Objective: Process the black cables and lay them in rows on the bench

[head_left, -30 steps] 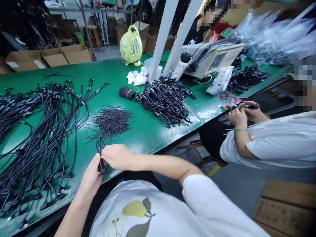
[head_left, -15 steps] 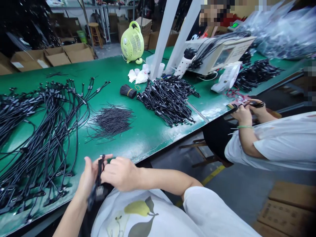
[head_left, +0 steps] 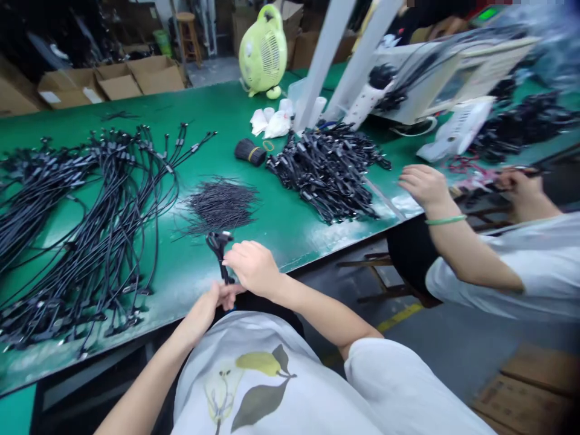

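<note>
Since the last frame the black cable (head_left: 219, 254) has swung upright, its looped top showing; my left hand (head_left: 203, 314) pinches its lower end, my right hand (head_left: 254, 269) open just beside it.

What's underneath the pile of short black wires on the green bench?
Green bench top shows through around the pile's loose edges. Under the dense middle of the short black wires, the wires cover the surface, so whatever lies there cannot be seen.

left hand (head_left: 206, 315): low, fingers reaching inward | right hand (head_left: 254, 269): higher, fingers curved down | right arm (head_left: 317, 308): angled inward
</note>
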Demonstrator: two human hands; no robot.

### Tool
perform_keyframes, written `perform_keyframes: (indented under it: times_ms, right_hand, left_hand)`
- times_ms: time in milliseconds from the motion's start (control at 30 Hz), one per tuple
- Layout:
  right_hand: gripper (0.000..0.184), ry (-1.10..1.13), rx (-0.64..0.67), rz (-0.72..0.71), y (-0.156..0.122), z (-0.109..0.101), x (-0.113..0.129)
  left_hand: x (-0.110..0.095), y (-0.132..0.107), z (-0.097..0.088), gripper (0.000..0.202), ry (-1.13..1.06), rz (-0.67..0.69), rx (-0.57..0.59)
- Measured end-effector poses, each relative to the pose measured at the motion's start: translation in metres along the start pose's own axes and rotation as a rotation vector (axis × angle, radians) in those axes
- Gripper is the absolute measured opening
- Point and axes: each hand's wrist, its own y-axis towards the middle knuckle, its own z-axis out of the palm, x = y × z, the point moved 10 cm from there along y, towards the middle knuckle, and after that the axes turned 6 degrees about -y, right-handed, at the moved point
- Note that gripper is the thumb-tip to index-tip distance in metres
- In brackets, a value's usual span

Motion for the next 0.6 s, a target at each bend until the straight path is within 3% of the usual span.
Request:
perform_keyframes:
  times_ms: [100,233,333,467,533,600]
  right_hand:
    - [0.033,0.140,-0.033,-0.035,-0.005,0.000,0.014]
    - [0.031,0.237,-0.010,-0.025,-0.006,0.014,0.015]
    - [0.029,0.130,0.000,-0.176,-0.007,0.017,0.027]
    - [0.026,0.054,0.027,-0.323,-0.011,0.020,0.037]
    - [0.026,0.109,0.098,-0.270,-0.009,0.027,0.031]
    - [0.028,0.276,0.239,-0.122,-0.008,0.042,0.019]
  left_hand:
    - [0.001,0.005,-0.008,0.080,-0.295,0.019,-0.049]
    - [-0.011,0.001,-0.016,0.056,-0.391,0.092,-0.121]
    - [-0.014,-0.002,-0.010,0.066,-0.509,0.073,-0.105]
    - [-0.012,-0.002,-0.007,0.058,-0.493,0.048,-0.072]
    - [-0.013,-0.001,-0.015,0.053,-0.396,0.100,-0.106]
    - [-0.014,0.000,-0.022,0.051,-0.265,0.151,-0.126]
